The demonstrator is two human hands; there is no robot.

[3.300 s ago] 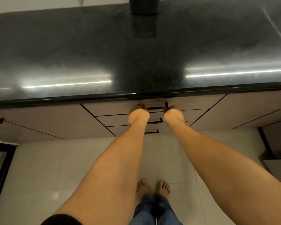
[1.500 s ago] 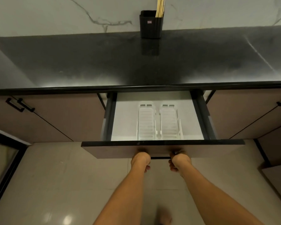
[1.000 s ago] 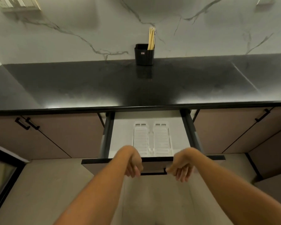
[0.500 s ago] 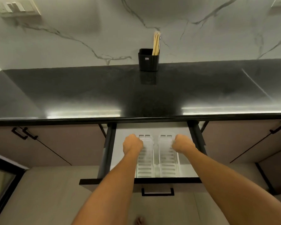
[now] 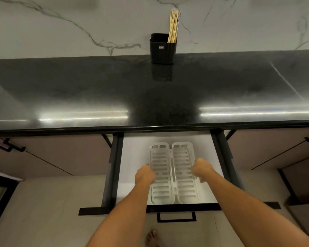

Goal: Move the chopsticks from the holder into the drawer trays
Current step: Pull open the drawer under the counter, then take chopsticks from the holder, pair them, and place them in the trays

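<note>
Filling the top of the frame, a white marble wall (image 5: pixel 61 32) with grey veins. Below it, across the whole width, a glossy black counter (image 5: pixel 78 90) with two bright light streaks near its front edge. Under the counter, brown cabinet fronts (image 5: pixel 61 157) at left and right.

At lower centre, a drawer (image 5: pixel 134 152) pulled out towards the camera, white inside, with dark side rails. On its floor, two white slotted trays side by side and touching: left tray (image 5: pixel 161 189), right tray (image 5: pixel 185 186), both without chopsticks.

Reaching up from the bottom edge, two bare forearms. Left hand (image 5: pixel 144 175) at the outer rim of the left tray, fingers curled under. Right hand (image 5: pixel 202 169) at the outer rim of the right tray, fingers likewise curled. Cannot tell whether either hand actually grips its rim, fingertips mostly hidden.

At upper centre, against the wall, a black holder (image 5: pixel 161 52) standing upright on the counter. In its right side, the bundle of pale wooden chopsticks (image 5: pixel 173 25), upright and leaning slightly right, well apart from the trays.

On the drawer front, a thin black handle (image 5: pixel 176 220). Below it, a bare foot (image 5: pixel 152 237) on the tiled floor.
</note>
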